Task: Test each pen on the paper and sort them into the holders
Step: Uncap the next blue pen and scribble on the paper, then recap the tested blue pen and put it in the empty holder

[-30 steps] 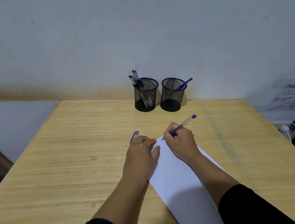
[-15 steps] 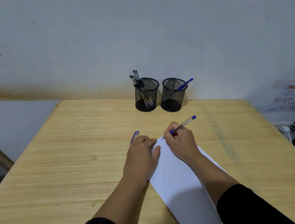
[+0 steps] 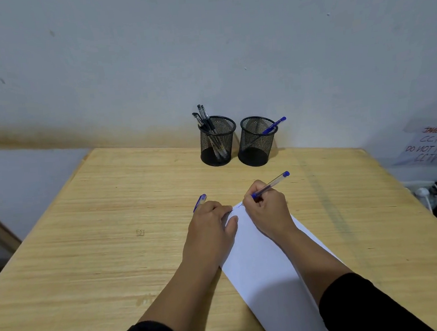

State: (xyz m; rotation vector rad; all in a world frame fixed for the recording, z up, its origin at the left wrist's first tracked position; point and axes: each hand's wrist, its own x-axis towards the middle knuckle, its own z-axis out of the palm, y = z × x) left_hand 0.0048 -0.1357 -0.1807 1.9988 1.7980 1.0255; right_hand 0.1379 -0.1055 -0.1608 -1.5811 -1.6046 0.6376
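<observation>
A single wide-angle view looks from the person's head, forward and down along both forearms. It sits close over the near edge of the wooden worktop (image 3: 88, 256), whose sides splay outward toward the bottom of the frame. The pale wall (image 3: 202, 48) fills the upper half, meeting the worktop's far edge, where two mesh holders (image 3: 218, 141) stand near the centre. The hands lie just below mid-frame.

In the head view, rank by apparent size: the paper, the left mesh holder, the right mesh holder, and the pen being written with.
1. paper
2. left mesh holder and right mesh holder: alike, unranked
3. pen
</observation>
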